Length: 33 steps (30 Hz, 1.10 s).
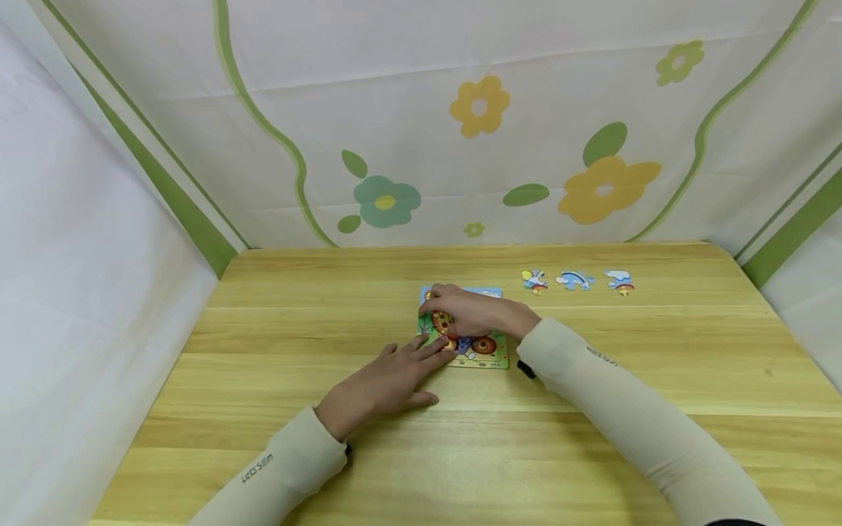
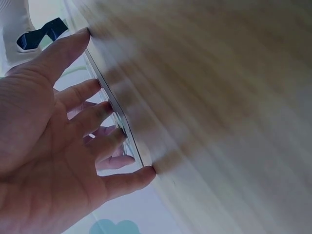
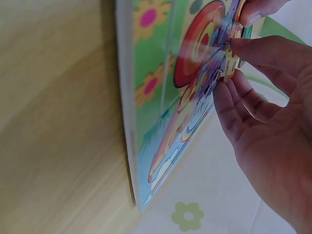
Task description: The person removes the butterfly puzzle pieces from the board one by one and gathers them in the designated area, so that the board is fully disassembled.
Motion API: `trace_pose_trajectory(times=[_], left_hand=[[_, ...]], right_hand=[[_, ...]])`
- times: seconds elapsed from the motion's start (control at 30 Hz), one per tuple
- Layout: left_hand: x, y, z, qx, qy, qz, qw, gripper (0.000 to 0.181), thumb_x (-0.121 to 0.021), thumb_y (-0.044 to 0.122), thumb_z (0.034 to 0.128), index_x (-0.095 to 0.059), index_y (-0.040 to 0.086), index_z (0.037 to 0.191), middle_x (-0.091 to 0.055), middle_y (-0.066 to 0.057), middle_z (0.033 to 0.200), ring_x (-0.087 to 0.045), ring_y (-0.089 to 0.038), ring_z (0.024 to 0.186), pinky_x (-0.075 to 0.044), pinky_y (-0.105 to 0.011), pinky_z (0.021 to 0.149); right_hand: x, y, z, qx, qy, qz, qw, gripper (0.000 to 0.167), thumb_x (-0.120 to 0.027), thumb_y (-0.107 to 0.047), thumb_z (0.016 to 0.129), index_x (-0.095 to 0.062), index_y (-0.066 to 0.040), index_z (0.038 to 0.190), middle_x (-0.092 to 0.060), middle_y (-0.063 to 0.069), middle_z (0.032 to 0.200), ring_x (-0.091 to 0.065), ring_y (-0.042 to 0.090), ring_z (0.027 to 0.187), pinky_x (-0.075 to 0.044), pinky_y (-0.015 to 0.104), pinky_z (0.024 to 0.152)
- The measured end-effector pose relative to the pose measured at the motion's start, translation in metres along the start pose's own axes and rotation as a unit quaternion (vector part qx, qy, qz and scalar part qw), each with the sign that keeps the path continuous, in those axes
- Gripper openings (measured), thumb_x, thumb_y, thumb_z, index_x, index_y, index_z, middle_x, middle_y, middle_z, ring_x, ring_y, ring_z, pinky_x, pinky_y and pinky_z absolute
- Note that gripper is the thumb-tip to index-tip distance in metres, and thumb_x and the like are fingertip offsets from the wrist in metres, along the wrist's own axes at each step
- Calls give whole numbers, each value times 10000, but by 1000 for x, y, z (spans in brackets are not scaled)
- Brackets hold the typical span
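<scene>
A colourful picture puzzle board [image 1: 498, 360] with a butterfly design lies flat near the middle of the table. My right hand [image 1: 470, 308] reaches over it from the right. In the right wrist view, the thumb and fingers pinch a small puzzle piece [image 3: 230, 65] at the board's surface; part of it is covered by the fingers. My left hand [image 1: 388, 380] comes in from the near left, fingers extended, the tips on the board's lower left part. Those spread fingers also show along the board's edge [image 2: 113, 103] in the left wrist view.
Three loose puzzle pieces lie in a row at the back right of the wooden table [image 1: 276, 329]: one with a yellow part [image 1: 535, 280], a blue rainbow one [image 1: 575, 280] and a cloud one [image 1: 620, 282]. A flower-printed curtain [image 1: 408, 109] stands behind the table.
</scene>
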<state>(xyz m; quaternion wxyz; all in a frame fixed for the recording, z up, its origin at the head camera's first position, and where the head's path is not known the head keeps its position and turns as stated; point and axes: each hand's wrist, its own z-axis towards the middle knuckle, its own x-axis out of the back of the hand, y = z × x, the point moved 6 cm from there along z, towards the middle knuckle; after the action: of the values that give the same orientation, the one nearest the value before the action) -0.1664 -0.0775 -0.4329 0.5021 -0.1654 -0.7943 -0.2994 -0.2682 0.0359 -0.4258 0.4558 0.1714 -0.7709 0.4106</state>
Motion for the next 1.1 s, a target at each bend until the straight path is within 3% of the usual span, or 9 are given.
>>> trace_pose_trajectory(times=[0.33, 1.1], left_hand=[[-3, 1, -1, -19, 42, 99, 9999, 727, -620, 426, 1051, -284, 262, 1675, -217, -13, 1756, -228, -371, 1612, -333, -708, 1184], [-2, 2, -2, -85, 132, 132, 9998, 718, -624, 416, 1052, -304, 239, 1670, -247, -29, 1749, -247, -385, 1605, -357, -704, 1170]], right_hand=[[-2, 1, 1, -24, -16, 6, 10000, 542, -683, 24, 962, -594, -123, 1477, -499, 137, 1527, -386, 350, 1518, -412, 519, 1203], [0, 1, 2, 44, 44, -129, 9999, 561, -666, 60, 945, -598, -104, 1477, -532, 137, 1450, -472, 333, 1420, -479, 479, 1129]])
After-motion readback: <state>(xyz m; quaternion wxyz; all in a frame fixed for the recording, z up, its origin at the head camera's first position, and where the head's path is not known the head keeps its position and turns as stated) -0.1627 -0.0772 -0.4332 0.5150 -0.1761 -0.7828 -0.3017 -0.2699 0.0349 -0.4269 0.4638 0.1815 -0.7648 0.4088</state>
